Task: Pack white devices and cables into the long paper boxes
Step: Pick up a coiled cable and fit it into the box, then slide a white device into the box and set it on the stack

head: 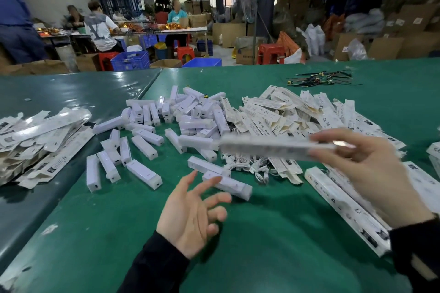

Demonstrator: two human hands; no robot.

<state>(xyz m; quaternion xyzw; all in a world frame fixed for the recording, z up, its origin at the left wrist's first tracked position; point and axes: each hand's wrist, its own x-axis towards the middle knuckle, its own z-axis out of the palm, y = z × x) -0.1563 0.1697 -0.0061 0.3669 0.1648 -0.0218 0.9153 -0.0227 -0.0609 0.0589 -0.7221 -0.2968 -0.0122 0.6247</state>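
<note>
Right hand (371,173) pinches long paper box (273,147), left hand (190,214) open w/ nothing; I reckon next I need a white device (227,184) to load

Two hands (190,214) over a green worktop (273,245) strewn with dozens of white devices (142,172), three heaps of long paper boxes (285,112), one tangle of white cables (247,166).

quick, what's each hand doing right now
Left hand: open, fingers spread, holding nothing.
Right hand: gripping a long paper box held in the air.
</note>
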